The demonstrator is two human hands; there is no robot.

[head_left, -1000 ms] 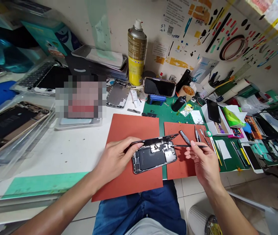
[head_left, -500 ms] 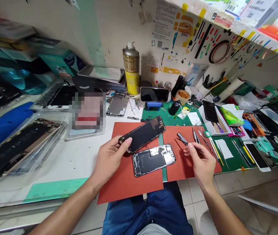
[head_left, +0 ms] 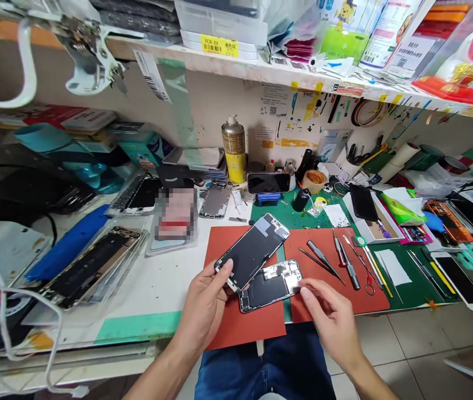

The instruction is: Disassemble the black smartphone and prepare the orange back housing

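Hands come nearest: the left hand pinches a screen panel at its near end, thumb on top; the right hand is loosely curled, fingertips at the right end of an opened phone body, though contact is unclear. That body lies across the red mats, probably rigid and light, safest steadied by its rim, away from the exposed board. The panel slants over its far side, likely thin, stiff, smooth and brittle, best held at the edges without bending. Beyond it, a spray can stands against the wall.
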